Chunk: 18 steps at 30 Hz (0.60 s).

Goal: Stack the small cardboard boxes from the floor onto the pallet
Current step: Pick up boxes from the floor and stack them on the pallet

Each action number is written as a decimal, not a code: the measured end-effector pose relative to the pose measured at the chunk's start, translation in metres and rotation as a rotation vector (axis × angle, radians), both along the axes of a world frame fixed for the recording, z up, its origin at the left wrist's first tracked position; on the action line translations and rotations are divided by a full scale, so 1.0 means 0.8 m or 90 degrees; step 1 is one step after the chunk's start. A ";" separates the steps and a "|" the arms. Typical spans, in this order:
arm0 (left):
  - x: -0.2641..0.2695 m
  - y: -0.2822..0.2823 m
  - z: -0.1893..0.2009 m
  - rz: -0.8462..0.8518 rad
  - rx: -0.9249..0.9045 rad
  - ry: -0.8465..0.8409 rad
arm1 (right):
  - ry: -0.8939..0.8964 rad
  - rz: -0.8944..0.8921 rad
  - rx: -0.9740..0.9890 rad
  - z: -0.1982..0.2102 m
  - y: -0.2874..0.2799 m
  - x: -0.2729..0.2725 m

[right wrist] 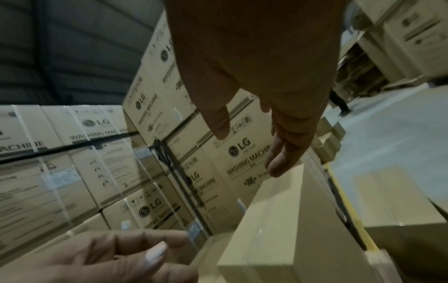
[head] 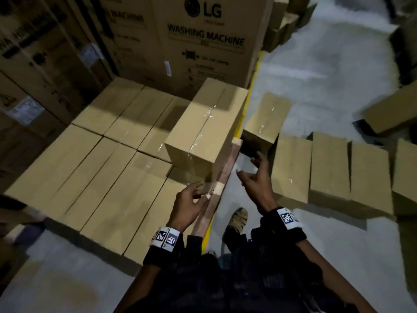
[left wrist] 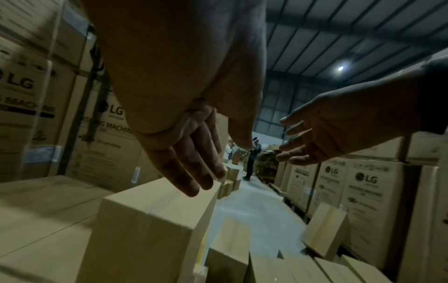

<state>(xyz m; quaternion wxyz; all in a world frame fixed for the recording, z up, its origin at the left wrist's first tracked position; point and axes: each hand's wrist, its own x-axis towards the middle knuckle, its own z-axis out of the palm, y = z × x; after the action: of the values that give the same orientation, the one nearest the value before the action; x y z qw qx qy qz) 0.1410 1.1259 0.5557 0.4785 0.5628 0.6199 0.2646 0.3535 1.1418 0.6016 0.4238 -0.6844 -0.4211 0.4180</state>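
Observation:
A taped cardboard box [head: 206,129] sits on top of a flat layer of like boxes [head: 90,175] on the pallet [head: 222,175], at its right edge. Both my hands are empty and hover just in front of it. My left hand [head: 191,199] has relaxed fingers near the pallet's wooden edge; the left wrist view shows the left hand [left wrist: 194,168] above the box [left wrist: 150,220]. My right hand [head: 253,175] is spread over the floor gap, and the right wrist view has the right hand [right wrist: 274,141] beside the box [right wrist: 286,220]. Several small boxes [head: 329,166] stand in a row on the floor to the right.
Tall washing-machine cartons [head: 191,41] wall in the pallet behind and on the left. A yellow line [head: 250,93] runs along the pallet's right side. My shoe [head: 237,219] is on the grey floor. More loose boxes [head: 392,109] lie far right. A person [left wrist: 253,159] stands far down the aisle.

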 end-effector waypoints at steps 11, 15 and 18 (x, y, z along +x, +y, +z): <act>0.084 -0.010 0.096 -0.051 0.123 -0.120 | -0.037 -0.066 0.148 0.105 -0.077 0.064; 0.132 -0.010 0.108 -0.083 0.162 -0.139 | -0.060 -0.127 0.178 0.116 -0.101 0.122; 0.180 -0.010 0.113 -0.103 0.177 -0.157 | -0.079 -0.170 0.190 0.118 -0.125 0.182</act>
<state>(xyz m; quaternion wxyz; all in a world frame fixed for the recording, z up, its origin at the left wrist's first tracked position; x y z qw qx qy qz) 0.2847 1.1177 0.6462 0.4883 0.6349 0.4667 0.3750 0.4993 1.0414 0.6963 0.5451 -0.6885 -0.4090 0.2481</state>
